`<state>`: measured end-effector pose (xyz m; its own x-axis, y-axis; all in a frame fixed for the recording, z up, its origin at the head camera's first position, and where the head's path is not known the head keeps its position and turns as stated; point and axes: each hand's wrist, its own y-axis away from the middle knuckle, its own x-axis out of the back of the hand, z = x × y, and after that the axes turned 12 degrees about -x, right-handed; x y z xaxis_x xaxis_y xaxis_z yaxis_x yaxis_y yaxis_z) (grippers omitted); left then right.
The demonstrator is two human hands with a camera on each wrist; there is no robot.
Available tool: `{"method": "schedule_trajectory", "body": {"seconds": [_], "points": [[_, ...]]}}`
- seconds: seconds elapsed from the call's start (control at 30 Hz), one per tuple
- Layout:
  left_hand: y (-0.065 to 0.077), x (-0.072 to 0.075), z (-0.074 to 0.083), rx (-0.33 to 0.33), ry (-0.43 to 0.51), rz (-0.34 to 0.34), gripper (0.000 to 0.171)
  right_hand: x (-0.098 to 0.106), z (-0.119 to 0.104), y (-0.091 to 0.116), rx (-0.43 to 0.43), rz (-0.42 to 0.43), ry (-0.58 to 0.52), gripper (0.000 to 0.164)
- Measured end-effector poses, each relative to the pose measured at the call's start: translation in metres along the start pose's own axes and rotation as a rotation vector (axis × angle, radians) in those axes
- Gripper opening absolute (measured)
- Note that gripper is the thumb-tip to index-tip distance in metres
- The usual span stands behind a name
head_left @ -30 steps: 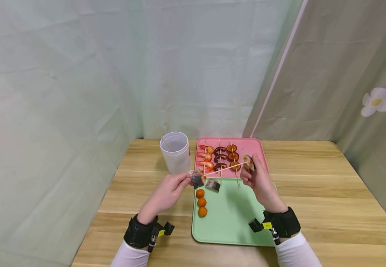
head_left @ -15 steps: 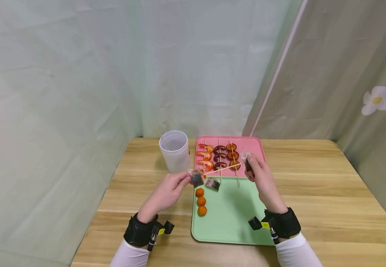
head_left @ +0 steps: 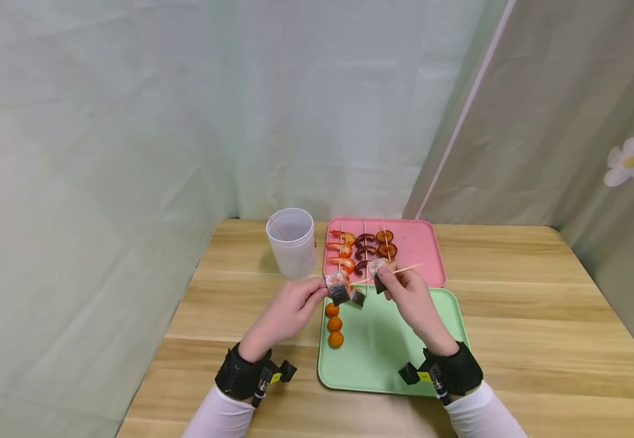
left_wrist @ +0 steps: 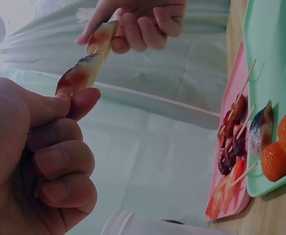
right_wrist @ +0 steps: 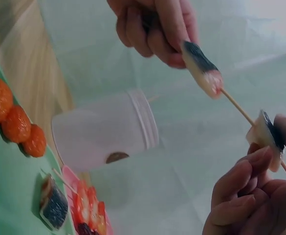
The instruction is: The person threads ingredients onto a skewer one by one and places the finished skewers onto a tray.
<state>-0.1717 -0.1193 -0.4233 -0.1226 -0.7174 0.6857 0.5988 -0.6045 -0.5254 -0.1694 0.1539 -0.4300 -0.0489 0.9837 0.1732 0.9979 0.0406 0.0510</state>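
Between thumb and forefinger my left hand (head_left: 292, 307) pinches one end of a thin wooden skewer (head_left: 409, 267), right against a fish piece (head_left: 338, 288) with dark silvery skin that is threaded on it. A second fish piece (head_left: 378, 274) sits farther along the stick, pinched by my right hand (head_left: 412, 304). In the right wrist view, bare skewer (right_wrist: 238, 106) shows between the two pieces, and the stick also comes out past the second one. A third fish piece (right_wrist: 54, 203) lies on the green tray (head_left: 383, 371), below the hands.
Several orange balls (head_left: 334, 324) lie in a row at the green tray's left side. Behind, a pink tray (head_left: 418, 249) bears skewered shrimp (head_left: 343, 248), dark curled pieces (head_left: 365, 250) and mushroom slices (head_left: 386, 243). A white tub (head_left: 295, 252) with a skewer inside stands left.
The right hand has brought its fish piece from the skewer's tip leftward along the stick, toward the first piece. The skewer's end now sticks out beyond it. The left hand has shifted slightly right.
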Motion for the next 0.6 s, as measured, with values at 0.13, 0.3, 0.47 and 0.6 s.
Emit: {"method": "schedule_trajectory", "body": {"seconds": [0.13, 0.3, 0.47, 0.6], "points": [[-0.004, -0.003, 0.002, -0.012, 0.010, -0.010, 0.015, -0.005, -0.002, 0.002, -0.025, -0.072, 0.063, 0.032], [-0.006, -0.005, 0.003, -0.020, 0.021, -0.012, 0.015, -0.011, -0.004, 0.004, -0.036, -0.132, 0.093, 0.028], [-0.005, -0.006, 0.003, -0.022, 0.025, -0.013, 0.016, -0.014, -0.003, 0.003, -0.042, -0.161, 0.094, 0.028], [-0.003, -0.004, 0.002, -0.030, 0.024, -0.010, 0.015, -0.014, -0.001, 0.004, -0.016, -0.194, 0.107, 0.030]]}}
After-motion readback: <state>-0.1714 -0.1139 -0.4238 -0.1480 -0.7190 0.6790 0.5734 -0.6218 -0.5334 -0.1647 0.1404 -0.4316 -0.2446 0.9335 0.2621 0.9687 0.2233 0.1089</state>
